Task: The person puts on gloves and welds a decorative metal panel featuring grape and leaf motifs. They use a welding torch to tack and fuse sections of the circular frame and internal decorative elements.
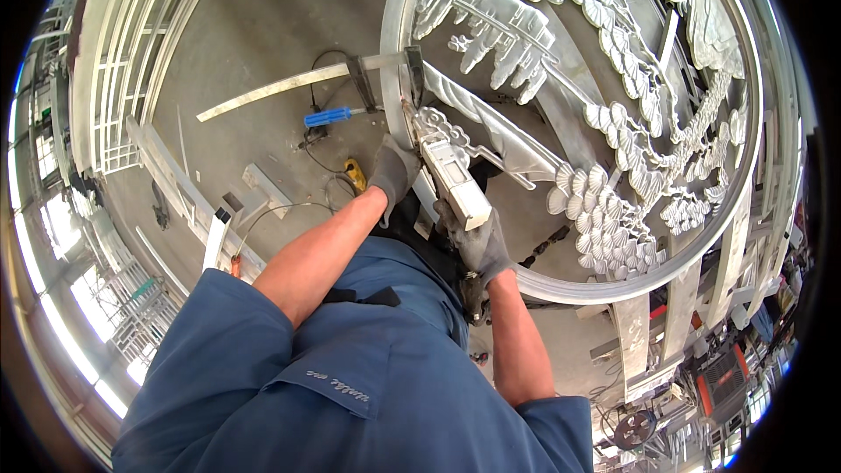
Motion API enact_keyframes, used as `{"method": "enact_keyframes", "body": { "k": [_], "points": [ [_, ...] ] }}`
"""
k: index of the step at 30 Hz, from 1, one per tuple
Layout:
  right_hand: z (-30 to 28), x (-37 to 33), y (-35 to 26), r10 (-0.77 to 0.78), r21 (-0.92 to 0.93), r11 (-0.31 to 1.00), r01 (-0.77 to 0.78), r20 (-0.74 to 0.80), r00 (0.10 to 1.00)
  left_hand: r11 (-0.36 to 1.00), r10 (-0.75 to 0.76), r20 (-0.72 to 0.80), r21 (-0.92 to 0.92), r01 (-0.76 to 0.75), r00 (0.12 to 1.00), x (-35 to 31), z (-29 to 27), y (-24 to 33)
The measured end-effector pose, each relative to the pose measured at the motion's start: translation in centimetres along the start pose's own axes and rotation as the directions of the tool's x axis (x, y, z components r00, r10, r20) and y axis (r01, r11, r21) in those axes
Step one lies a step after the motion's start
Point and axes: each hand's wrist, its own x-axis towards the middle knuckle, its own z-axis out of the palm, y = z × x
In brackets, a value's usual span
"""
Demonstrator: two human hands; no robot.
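My right hand (477, 241), in a grey glove, is wrapped round a white, boxy hand-held tool (457, 182). The tool's narrow front end points at the inside of a large round metal frame (396, 26), beside curled metal ornament (445, 133). My left hand (396, 173), also gloved in grey, closes over the frame's near left rim; its fingertips are partly hidden. Just beyond it, an F-clamp with a blue handle (327, 116) and a long pale bar spans the rim. Silvery fan-shaped leaves (604, 219) and other cast metal decoration fill the frame.
A yellow tool (355, 175) and dark cables lie on the floor left of my left hand. Pale metal lengths (184, 184) and a slatted metal panel (144, 44) stand farther left. At the lower right are metal beams (632, 333) and an orange-and-black machine (724, 383).
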Motion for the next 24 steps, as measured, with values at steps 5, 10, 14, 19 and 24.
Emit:
{"method": "enact_keyframes", "body": {
  "k": [5, 10, 14, 19, 24],
  "points": [
    [0.5, -0.3, -0.8, -0.046, -0.050, 0.998, 0.044, -0.026, 0.999, 0.999, -0.042, 0.009, -0.031, 0.043, 0.999, 0.1, 0.1, -0.3],
    [0.8, -0.3, -0.1, -0.179, -0.110, 0.979, 0.172, -0.051, 0.983, 0.994, -0.072, 0.089, -0.074, 0.079, 0.993, -0.2, -0.6, 1.0],
    [0.8, -0.4, 0.1, -0.206, -0.144, 0.970, 0.195, -0.064, 0.977, 0.990, -0.134, 0.171, -0.013, 0.138, 0.976, -0.4, -1.5, 3.1],
    [1.0, -0.6, 0.4, -0.206, -0.145, 0.970, 0.197, -0.048, 0.977, 0.992, -0.121, 0.134, 0.045, 0.116, 0.984, 1.0, 0.0, -2.3],
    [1.1, -0.3, -0.5, -0.155, -0.172, 0.975, 0.141, -0.070, 0.985, 0.998, 0.029, 0.177, 0.053, -0.039, 0.984, 2.9, 1.4, -8.2]
  ]
}}
